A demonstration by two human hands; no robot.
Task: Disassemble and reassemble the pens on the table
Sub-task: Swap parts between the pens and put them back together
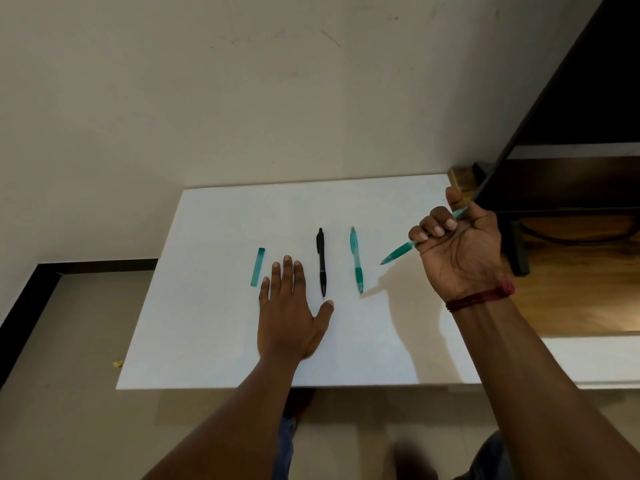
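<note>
**A:** Where's the pen being worked on?

**B:** The held pen (398, 252) is up off the table (207, 341), in the right hand (457, 251). The fingers are clenched round its barrel, and the palm is turned toward the camera.

**A:** Which way does it lie?

**B:** Slanted. The tip and teal grip stick out of the fist down and to the left, toward the middle of the table. The rear end pokes out past the thumb, up and to the right.

**A:** And the other hand?

**B:** The left hand (291, 317) lies flat on the table, fingers straight, grasping nothing. It sits between a teal piece (258, 266) and the black pen (321, 263), with its thumb tip just beside that pen's tip.

**A:** So what does the next move turn on?

**B:** The free end, I'd judge. Only the tip half is exposed, and it points toward the left hand, so that hand looks best placed to take it and twist or pull along the pen's axis. To get there it would have to lift over 2 pens, the black pen and the teal pen (356, 259). They lie parallel, tips toward the person.

**A:** Is the teal piece a cap?

**B:** Cannot tell. It lies alone at the left, apart from the pens.

**A:** Anything further out?

**B:** A plain wall (242, 98) behind and a dark shelf (571, 150) at the right.
</note>
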